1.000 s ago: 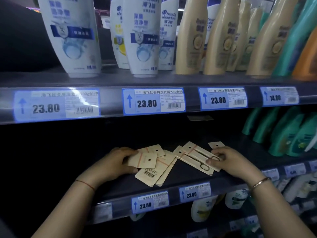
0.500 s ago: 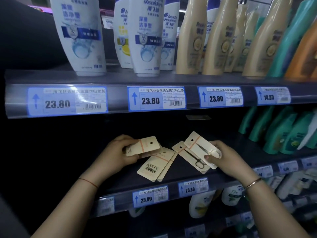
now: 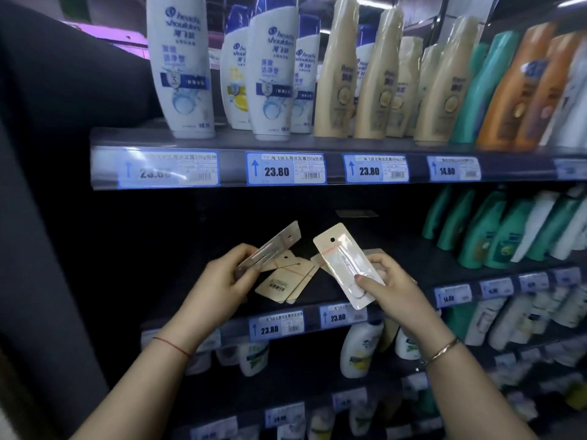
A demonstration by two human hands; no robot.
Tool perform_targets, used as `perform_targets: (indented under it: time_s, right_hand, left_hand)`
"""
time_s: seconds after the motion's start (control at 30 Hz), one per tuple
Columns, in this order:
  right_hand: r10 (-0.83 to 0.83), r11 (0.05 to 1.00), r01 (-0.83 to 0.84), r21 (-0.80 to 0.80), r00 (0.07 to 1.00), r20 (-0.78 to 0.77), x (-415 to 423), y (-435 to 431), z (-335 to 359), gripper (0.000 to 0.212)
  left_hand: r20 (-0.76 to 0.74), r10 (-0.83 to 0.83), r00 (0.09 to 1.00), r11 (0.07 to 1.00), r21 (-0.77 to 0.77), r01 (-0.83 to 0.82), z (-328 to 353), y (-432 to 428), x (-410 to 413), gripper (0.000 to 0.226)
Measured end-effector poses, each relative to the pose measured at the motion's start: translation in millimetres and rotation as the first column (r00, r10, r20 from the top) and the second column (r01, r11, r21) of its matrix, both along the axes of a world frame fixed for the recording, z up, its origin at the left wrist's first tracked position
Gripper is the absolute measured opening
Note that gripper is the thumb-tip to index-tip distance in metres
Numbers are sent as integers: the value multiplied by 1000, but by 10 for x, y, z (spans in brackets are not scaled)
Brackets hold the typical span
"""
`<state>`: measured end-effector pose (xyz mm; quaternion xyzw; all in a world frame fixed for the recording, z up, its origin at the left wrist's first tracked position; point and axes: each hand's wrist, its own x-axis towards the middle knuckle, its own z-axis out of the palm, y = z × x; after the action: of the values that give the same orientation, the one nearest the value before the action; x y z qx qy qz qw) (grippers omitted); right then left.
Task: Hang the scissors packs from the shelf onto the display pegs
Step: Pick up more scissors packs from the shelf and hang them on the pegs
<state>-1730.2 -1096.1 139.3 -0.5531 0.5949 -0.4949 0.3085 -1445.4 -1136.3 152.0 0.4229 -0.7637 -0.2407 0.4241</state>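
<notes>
My left hand (image 3: 222,277) grips a scissors pack (image 3: 270,247) by its lower end, tilted so I see it almost edge-on, hole end up and to the right. My right hand (image 3: 386,285) holds a second scissors pack (image 3: 344,265) face toward me, a tan card with a clear blister and a round hang hole at its top left. Both packs are lifted above the dark shelf (image 3: 178,300). Several more tan scissors packs (image 3: 281,282) lie flat on that shelf between my hands, one showing a barcode. No display pegs are in view.
Shampoo bottles (image 3: 184,68) stand on the upper shelf above blue price tags (image 3: 286,169). Green bottles (image 3: 482,230) fill the right part of the scissors shelf. More bottles (image 3: 360,350) sit on lower shelves. A dark panel (image 3: 47,217) bounds the left side.
Both hands have lifted their scissors packs up off the shelf and toward me. The right pack has turned face-on; the left one has tilted edge-on. My view has shifted left and down.
</notes>
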Motion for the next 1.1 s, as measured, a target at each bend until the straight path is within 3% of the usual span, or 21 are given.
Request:
perform_targets:
  time_s: [0.23, 0.63, 1.1]
  right_hand:
    - [145, 989, -149, 16, 978, 147, 428, 693, 55, 21]
    - [390, 920, -392, -21, 905, 171, 1551, 1432, 224, 20]
    - [540, 841, -506, -191, 806, 242, 3456, 1468, 434, 18]
  left_hand:
    - [-101, 44, 994, 999, 12, -43, -24, 777, 171, 10]
    - [-406, 121, 906, 984, 170, -54, 103, 2006, 1038, 16]
    - [-465, 132, 875, 990, 14, -142, 357, 2220, 2828, 17]
